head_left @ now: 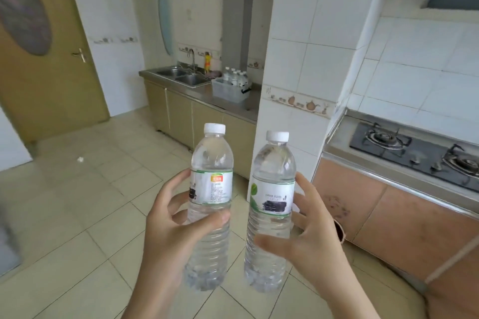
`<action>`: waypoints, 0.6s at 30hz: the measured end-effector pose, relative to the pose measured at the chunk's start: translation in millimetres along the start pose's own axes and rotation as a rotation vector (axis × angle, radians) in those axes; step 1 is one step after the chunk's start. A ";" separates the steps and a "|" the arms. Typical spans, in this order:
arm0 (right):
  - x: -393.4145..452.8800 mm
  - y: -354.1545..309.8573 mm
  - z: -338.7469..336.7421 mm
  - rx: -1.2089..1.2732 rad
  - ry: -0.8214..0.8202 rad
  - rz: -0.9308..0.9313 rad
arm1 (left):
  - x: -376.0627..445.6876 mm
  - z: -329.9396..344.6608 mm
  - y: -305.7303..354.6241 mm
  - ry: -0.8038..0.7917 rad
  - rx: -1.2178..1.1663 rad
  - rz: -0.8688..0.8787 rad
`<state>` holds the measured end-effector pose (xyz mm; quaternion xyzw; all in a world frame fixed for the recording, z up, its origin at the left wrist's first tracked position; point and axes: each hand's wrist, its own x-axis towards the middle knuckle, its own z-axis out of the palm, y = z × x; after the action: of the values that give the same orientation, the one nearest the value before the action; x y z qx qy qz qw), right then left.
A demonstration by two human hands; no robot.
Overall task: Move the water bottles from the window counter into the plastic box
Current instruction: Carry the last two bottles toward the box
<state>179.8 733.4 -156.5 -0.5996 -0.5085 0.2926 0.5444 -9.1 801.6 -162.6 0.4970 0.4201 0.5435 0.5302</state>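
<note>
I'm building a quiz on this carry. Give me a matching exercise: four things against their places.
Things:
1. bottle with orange-patch label
2. bottle with green-leaf label
3. plastic box
4. gas stove

Places:
A. on the counter beside the sink
B. held in the right hand
C. on the counter at far right
D. held in the left hand

Pairs: 1-D, 2-B, 3-A, 4-C

Two water bottles [211, 189] [272, 204] stand upright side by side, one in each hand. Far behind, a plastic box [229, 92] holding bottles sits on the counter [248, 103], right of the sink [181, 76].
</note>
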 end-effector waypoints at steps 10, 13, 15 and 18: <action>153.6 16.2 103.3 0.035 0.022 0.038 | 177.8 -53.7 -18.5 0.004 0.051 -0.005; 199.0 16.4 135.2 0.043 0.056 0.035 | 233.9 -70.4 -16.1 -0.023 0.064 0.005; 228.6 16.5 153.0 0.032 0.065 0.025 | 268.9 -79.5 -15.7 -0.028 0.079 0.014; 272.4 16.8 175.8 0.022 0.049 0.017 | 315.5 -91.2 -20.9 -0.012 0.091 0.011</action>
<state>110.6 1050.5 -158.8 -0.6049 -0.4867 0.2880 0.5606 -78.0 1123.4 -167.2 0.5261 0.4383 0.5240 0.5065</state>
